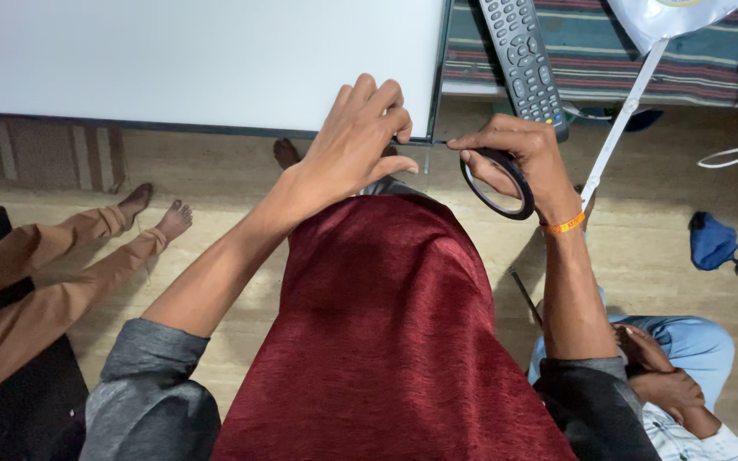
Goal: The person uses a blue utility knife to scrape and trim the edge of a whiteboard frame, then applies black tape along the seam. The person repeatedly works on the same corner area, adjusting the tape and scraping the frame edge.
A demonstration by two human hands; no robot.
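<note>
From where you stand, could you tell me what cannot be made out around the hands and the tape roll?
Head view only:
- Left hand: its fingertips curl over the white panel corner, hiding the contact.
- Tape roll: the right hand covers its upper part; the free tape end is too thin to trace.
- Remote control: top cut off by the frame edge.
- Panel's far side: out of frame.

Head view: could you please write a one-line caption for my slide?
Left hand presses the white panel's edge while right hand holds a black tape roll beside it.
</note>
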